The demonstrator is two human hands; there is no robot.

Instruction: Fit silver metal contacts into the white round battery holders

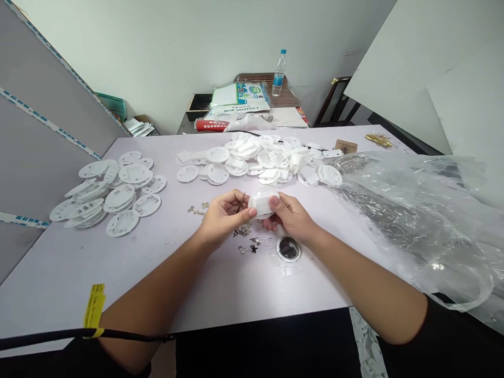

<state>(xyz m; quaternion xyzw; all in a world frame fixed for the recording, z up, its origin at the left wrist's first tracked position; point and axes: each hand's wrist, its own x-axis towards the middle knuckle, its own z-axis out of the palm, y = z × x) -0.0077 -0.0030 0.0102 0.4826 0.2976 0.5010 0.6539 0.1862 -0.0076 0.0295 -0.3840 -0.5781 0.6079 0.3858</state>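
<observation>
Both forearms enter from the bottom of the frame, hands raised close together at centre above the worktop. Right hand: fingers curl narrowly around a white plastic disc, held off the surface. Left hand: fingers pinch tweezers, tips just beside the disc. Metal clips lie below the hands; more discs lie upper centre.

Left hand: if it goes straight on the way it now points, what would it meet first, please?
Most likely the white disc held by the right hand. The left hand, pinching tweezers, points toward it and looks very near, though depth is unclear.
</observation>
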